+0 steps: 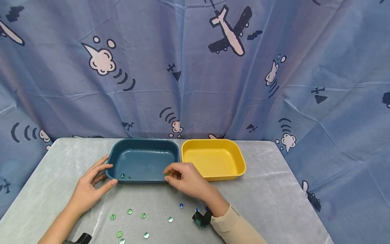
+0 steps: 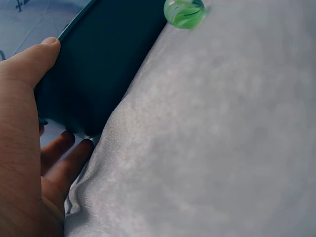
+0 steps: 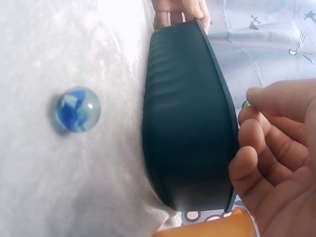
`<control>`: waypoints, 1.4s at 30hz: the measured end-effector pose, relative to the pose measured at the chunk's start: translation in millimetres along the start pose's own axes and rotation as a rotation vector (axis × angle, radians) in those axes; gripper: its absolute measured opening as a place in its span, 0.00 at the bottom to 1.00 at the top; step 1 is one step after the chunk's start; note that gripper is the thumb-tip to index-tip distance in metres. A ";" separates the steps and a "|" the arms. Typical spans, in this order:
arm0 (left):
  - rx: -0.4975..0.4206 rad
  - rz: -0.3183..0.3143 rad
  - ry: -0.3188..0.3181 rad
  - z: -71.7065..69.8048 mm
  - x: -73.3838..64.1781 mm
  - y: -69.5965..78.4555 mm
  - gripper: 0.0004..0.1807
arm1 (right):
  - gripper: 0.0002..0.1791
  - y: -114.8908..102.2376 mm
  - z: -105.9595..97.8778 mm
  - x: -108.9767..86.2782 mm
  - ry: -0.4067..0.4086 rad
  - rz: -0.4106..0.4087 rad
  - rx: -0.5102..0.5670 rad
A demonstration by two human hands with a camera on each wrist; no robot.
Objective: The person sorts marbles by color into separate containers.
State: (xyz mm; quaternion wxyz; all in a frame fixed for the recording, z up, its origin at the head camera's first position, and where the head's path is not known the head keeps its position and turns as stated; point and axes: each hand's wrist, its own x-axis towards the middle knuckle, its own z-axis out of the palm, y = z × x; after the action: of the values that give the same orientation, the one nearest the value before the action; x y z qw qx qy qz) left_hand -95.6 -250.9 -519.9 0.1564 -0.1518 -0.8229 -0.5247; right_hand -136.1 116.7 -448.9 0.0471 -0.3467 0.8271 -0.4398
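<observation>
Between thumb and fingertips my right hand (image 1: 186, 179) pinches a green marble (image 1: 166, 175), over the near right corner of the dark blue tray (image 1: 146, 181). Only a sliver of that marble (image 3: 247, 104) shows in the right wrist view. My left hand (image 1: 91, 186) rests against the tray's left end, thumb at the near rim and fingers spread along the side, straight or gently bent. Inside the tray, near its front left, lie two green marbles, one a dark green marble (image 1: 123, 176) and the other a smaller-looking one (image 1: 129, 178).
A yellow tray (image 1: 240, 169) stands right beside the blue one. Several green marbles (image 1: 143, 215) lie loose on the grey cloth in front. Blue marbles (image 1: 181, 205) lie near my right wrist, partly hidden by a black strap (image 1: 202, 218). A patterned curtain (image 1: 146, 101) hangs behind.
</observation>
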 end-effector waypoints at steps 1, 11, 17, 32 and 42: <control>0.000 -0.001 0.000 -0.2 0.0 0.1 0.31 | 0.05 0.1 0.1 0.3 0.001 0.003 0.004; 0.000 0.010 0.000 0.0 0.3 -0.6 0.31 | 0.05 -1.9 0.2 3.7 0.022 0.018 0.017; 0.012 -0.004 -0.005 0.3 -0.1 -0.9 0.31 | 0.06 -2.1 0.6 4.6 0.021 0.032 0.021; 0.006 0.008 -0.001 0.4 -0.7 0.6 0.31 | 0.06 -1.6 -0.6 3.9 -0.008 0.025 0.019; 0.002 0.014 0.002 -0.2 -0.2 -1.1 0.31 | 0.06 0.2 0.0 4.0 -0.006 0.009 0.028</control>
State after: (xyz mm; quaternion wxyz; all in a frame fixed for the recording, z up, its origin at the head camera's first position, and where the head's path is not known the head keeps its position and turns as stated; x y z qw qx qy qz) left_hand -95.9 -251.5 -520.8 0.1609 -0.1568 -0.8222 -0.5230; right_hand -139.2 114.3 -448.1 0.0564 -0.3434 0.8224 -0.4500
